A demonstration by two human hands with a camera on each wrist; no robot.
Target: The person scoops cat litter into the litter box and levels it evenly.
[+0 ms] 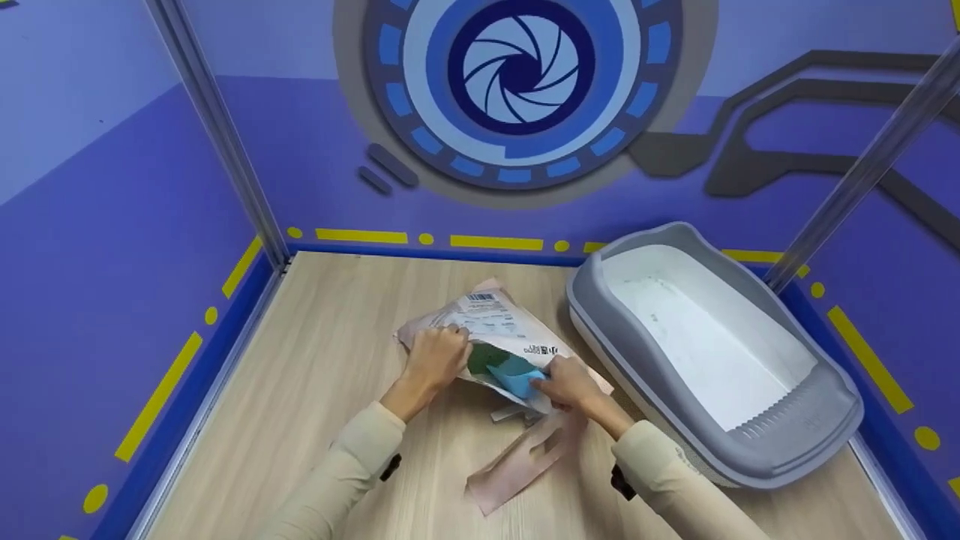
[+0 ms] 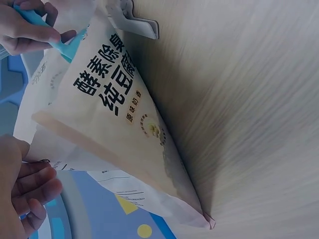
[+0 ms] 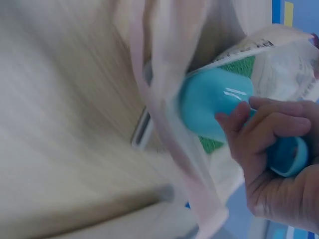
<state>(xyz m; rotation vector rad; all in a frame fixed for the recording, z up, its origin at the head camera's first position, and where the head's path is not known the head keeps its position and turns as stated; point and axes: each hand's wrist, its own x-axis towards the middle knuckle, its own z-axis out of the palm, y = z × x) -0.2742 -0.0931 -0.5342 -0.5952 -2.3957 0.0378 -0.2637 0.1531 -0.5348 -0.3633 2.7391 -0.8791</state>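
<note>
A pale pink bag (image 2: 117,134) of tofu cat litter lies tilted on the table, its mouth open toward me and green pellets (image 1: 487,358) showing inside. My left hand (image 1: 439,354) pinches the bag's rim at its left side, thumb on the outside in the left wrist view. In my right hand (image 3: 274,154) is a light blue scoop (image 3: 214,102), gripped by its handle. The scoop's bowl reaches into the bag's mouth, over the green pellets.
To the right stands a grey and white litter box (image 1: 799,435), with a few specks on its white floor. A torn pink strip (image 1: 506,476) hangs below the bag's mouth on the near side. A small grey object (image 2: 142,27) lies beside the bag. Printed walls enclose the table.
</note>
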